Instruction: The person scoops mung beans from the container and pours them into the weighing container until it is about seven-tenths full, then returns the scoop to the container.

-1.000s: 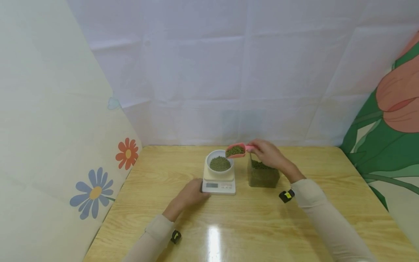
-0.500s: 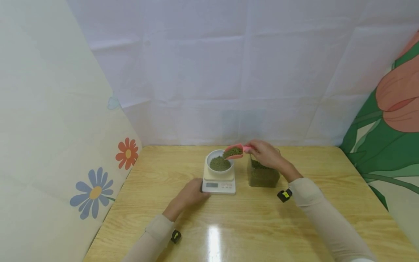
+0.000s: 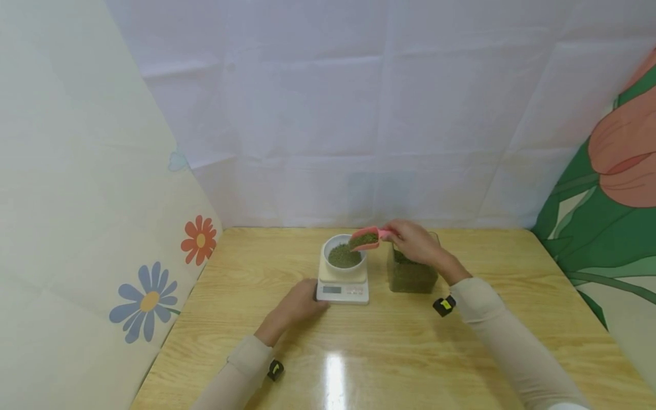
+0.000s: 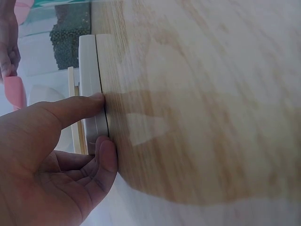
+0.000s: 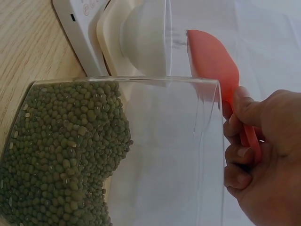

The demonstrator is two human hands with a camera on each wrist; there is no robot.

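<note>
My right hand (image 3: 414, 242) grips the handle of a pink scoop (image 5: 211, 59). Green mung beans lie in the scoop, which tips over the right rim of a white bowl (image 5: 146, 37); a blurred streak shows between its lip and the bowl. A heap of mung beans (image 3: 342, 257) partly fills the bowl, which stands on a white kitchen scale (image 3: 342, 294) with a cream platform. With the thumb on the front edge and fingers curled at the side, my left hand (image 4: 51, 155) holds the scale's near left corner. The display's digits are too small to read.
A clear square container (image 5: 164, 155) with many mung beans stands right of the scale, under my right forearm. The wooden table (image 3: 400, 347) ends at a white cloth backdrop (image 3: 307, 142). Flower-printed sheets flank both sides.
My right hand has moved the scoop slightly left and down over the bowl, and its lip has tilted lower. The beans in it have shifted toward the lip. My left hand stays put.
</note>
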